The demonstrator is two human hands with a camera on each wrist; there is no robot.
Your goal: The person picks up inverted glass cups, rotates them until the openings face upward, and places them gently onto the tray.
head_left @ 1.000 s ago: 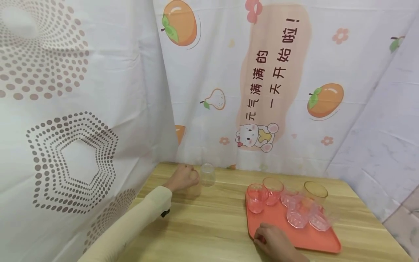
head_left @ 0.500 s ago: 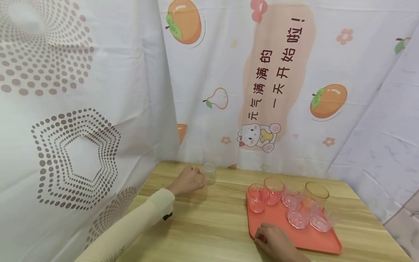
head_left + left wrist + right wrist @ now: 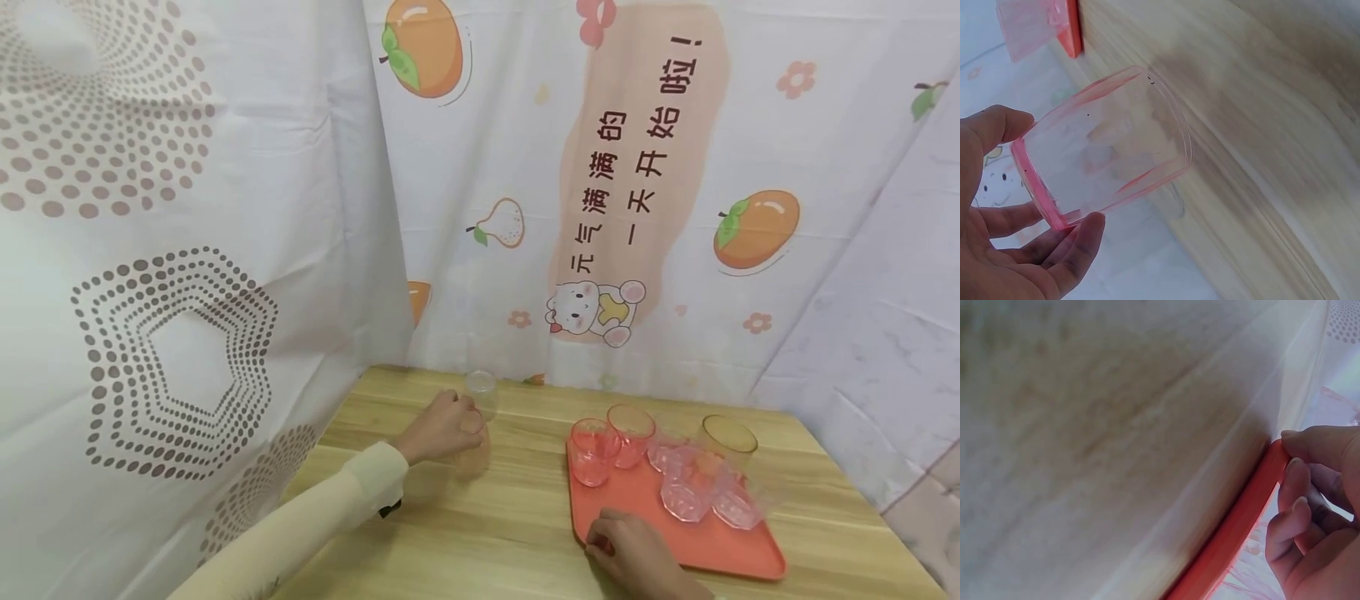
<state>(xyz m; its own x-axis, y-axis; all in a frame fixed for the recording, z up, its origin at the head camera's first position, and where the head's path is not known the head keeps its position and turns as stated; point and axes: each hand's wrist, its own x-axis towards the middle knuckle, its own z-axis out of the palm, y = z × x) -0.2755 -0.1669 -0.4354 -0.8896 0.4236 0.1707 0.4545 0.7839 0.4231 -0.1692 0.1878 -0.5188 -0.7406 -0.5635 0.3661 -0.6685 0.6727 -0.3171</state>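
My left hand (image 3: 444,427) holds a clear, pink-tinted cup (image 3: 1107,147) by its thick pink end, thumb on one side and fingers on the other. In the head view this cup (image 3: 473,457) hangs below the fingers over the left part of the table. Whether its lower rim touches the wood, I cannot tell. Just behind it stands a clear glass (image 3: 481,392). My right hand (image 3: 633,548) pinches the near left corner of a red-orange tray (image 3: 678,542), with the thumb on its rim (image 3: 1235,540) in the right wrist view.
Two red-tinted glasses (image 3: 592,467) stand at the tray's back left. Several pink faceted cups (image 3: 686,500) crowd its right half, overlapping. A yellow-rimmed glass (image 3: 727,435) is at the back right. Wood-grain table (image 3: 450,533) lies between the hands; a printed curtain (image 3: 480,283) hangs behind.
My left hand has moved right and a little nearer with the cup, leaving the clear glass behind. The right hand stays at the tray corner.
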